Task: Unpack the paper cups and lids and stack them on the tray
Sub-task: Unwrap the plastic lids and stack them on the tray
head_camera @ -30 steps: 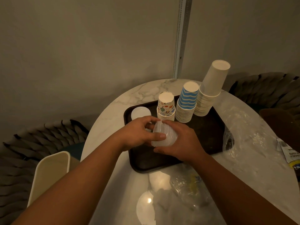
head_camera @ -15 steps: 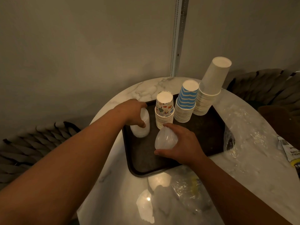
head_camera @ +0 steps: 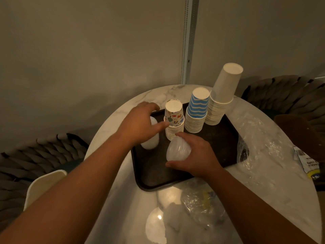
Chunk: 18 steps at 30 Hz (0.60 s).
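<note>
Tray (head_camera: 218, 148) lies under both my hands, dark, on the marble table (head_camera: 263, 199).

Cups: three upside-down stacks along the tray's far edge, beyond my hands. White stack (head_camera: 222, 95) is farthest right and tallest, striped stack (head_camera: 197, 110) sits in the middle, and the printed stack (head_camera: 174, 118) stands just past my left thumb. Cups look done.

Lids: two lots. Lid stack (head_camera: 152, 140) stands on the tray, mostly hidden beneath my left hand (head_camera: 140, 124). That hand is over it, fingers spread and blurred; I cannot tell whether they touch or grip it. My right hand (head_camera: 195, 155) grips a second bundle of lids (head_camera: 177, 149), thumb on the near side, fingers curled over the far side, low over the tray. I cannot tell if it rests there.

Wrappers (head_camera: 202, 199) lie crumpled nearer me than my right hand, with more plastic to its right.

Judgement: near the end. Left to do: join the bundle to the lid stack.
</note>
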Available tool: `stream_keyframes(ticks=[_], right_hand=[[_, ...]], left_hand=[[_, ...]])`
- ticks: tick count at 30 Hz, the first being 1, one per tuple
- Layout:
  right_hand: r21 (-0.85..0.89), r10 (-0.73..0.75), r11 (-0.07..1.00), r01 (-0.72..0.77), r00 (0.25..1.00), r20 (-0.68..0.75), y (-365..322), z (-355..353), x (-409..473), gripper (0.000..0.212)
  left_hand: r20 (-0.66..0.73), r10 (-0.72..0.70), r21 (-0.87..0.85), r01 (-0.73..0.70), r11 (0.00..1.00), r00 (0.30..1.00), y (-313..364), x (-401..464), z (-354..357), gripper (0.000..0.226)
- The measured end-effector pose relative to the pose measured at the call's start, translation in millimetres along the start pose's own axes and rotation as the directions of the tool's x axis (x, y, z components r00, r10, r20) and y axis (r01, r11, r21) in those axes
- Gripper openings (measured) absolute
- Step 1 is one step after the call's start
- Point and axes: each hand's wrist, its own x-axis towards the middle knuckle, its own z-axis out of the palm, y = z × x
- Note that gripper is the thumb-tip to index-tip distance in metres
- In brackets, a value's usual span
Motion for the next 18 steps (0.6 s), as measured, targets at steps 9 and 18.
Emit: stream_keyframes(ticks=[9,18], right_hand=[[0.07,-0.112,0.991,0.114,0.993,-0.021,-15.3,-9.3,-4.7,0.092],[0.003,-0.051,0.999,0.051,0.996,0.07,-19.3,-8.3,-6.7,0.113]], left_hand=[[0.371,-0.135,-0.646,0.359,0.674,0.919,26.4,-51.3,27.0,0.05],[0.389,-0.117,-0.673,0.368,0.641,0.914,22.2,-55.3,26.1,0.045]])
